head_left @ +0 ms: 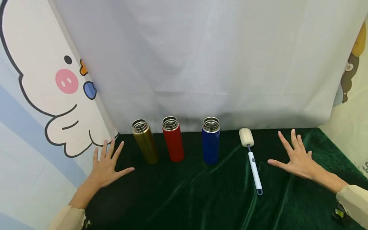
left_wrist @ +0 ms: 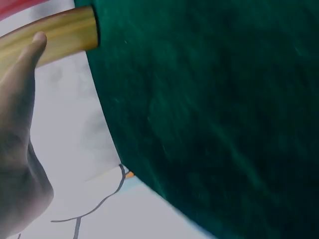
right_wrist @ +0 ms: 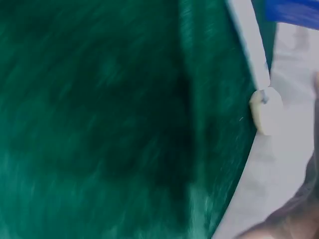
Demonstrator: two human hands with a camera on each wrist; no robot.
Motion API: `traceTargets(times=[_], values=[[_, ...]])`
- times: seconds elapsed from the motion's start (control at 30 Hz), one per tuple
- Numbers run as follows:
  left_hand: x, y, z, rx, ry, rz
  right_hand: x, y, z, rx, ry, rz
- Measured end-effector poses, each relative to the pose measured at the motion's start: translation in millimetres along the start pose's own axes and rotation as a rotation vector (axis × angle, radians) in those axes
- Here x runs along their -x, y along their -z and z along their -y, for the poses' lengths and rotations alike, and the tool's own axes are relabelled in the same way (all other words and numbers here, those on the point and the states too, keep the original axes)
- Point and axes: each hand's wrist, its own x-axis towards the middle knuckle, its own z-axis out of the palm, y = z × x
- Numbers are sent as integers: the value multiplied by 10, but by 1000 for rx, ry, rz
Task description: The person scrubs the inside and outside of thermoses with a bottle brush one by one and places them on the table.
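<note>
Three lidless bottles stand in a row along the back of the table: a gold bottle (head_left: pixel 147 143), a red bottle (head_left: pixel 173 142) and a blue bottle (head_left: pixel 211 143), each with a bare steel threaded neck. To their right lies a bottle brush (head_left: pixel 254 171) with a cream sponge head (head_left: pixel 246 137) toward the back and a white handle. My left hand (head_left: pixel 106 166) is spread with nothing in it, left of the gold bottle. My right hand (head_left: pixel 299 159), fingers spread and holding nothing, is to the right of the brush.
Dark green velvet cloth (head_left: pixel 178 201) covers the table. A pale grey curtain (head_left: pixel 201 64) hangs right behind the bottles. Cartoon-printed fabric (head_left: pixel 43 64) bounds the left side, and another printed sheet (head_left: pixel 350 111) the right.
</note>
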Motion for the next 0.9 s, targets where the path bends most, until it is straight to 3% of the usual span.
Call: traceTargets(times=[0.17,0.37,0.6,0.9], values=[[-111,-78,-114,326,23,25,-51,-27,126,-207,-34,100],[-297,-183,-288,662,69,35,-110,-148,281,-258,-47,113],[-435,-291,-467,820,85,-26,-117,-270,363,-372,-94,209],[-526,-364,-630,889,129,-44,-145,-408,436,-530,-189,305]])
